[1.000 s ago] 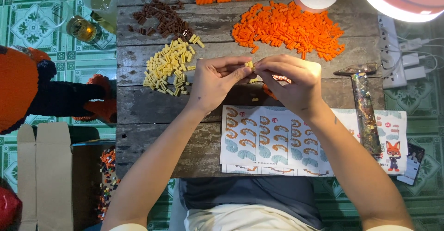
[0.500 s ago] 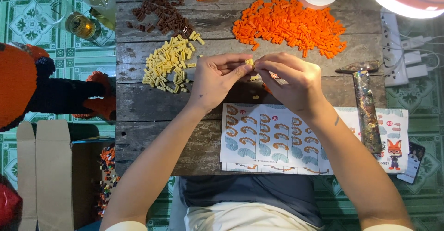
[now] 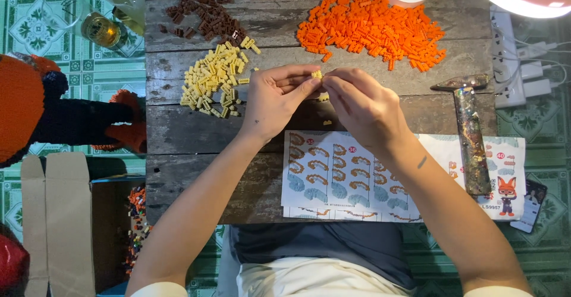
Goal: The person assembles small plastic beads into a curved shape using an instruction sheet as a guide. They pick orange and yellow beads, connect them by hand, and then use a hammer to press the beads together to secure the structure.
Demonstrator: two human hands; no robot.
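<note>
Instruction sheet (image 3: 333, 172) on table (image 3: 196, 142), hammer (image 3: 470, 136) right, brick piles (image 3: 372, 29) behind.

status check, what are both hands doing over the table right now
Left hand and right hand pinching one small pale yellow plastic brick between fingertips, above the grey wooden table. Printed instruction sheet beneath. Nothing in the way.

Two hands meet over a wooden table (image 3: 196, 142): the left hand (image 3: 276, 98) and right hand (image 3: 363, 107) pinch a small yellow brick piece (image 3: 317, 74) together, above an instruction sheet (image 3: 333, 178), between yellow bricks (image 3: 215, 80) and orange bricks (image 3: 372, 29).
</note>
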